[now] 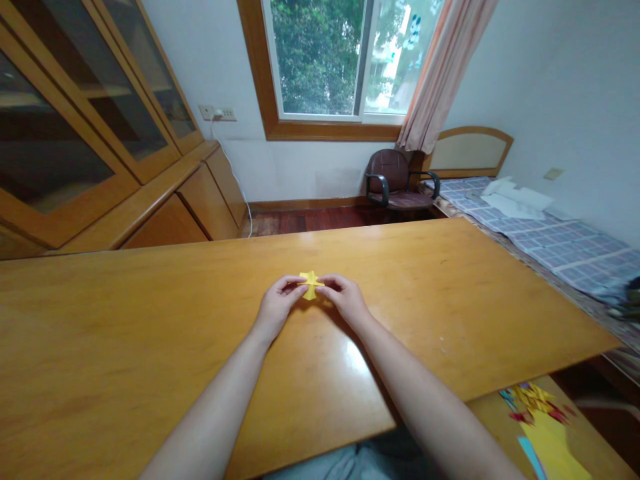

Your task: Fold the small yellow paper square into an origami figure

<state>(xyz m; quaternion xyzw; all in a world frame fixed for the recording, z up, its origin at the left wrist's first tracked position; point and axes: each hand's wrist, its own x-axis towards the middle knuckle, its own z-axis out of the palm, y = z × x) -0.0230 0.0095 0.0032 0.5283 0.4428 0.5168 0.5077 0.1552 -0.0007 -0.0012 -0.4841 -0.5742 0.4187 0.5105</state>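
A small folded piece of yellow paper point(310, 285) is held just above the wooden table point(150, 333), near its middle. My left hand point(277, 303) pinches the paper's left side with thumb and fingertips. My right hand point(345, 298) pinches its right side the same way. Both hands are closed on the paper and almost touch each other. The paper has several pointed flaps sticking out.
Wooden cabinets with glass doors point(85, 133) line the left wall. A dark red armchair point(397, 180) stands under the window, a bed point(550, 233) at the right. A low surface at the lower right carries coloured paper pieces point(537, 407).
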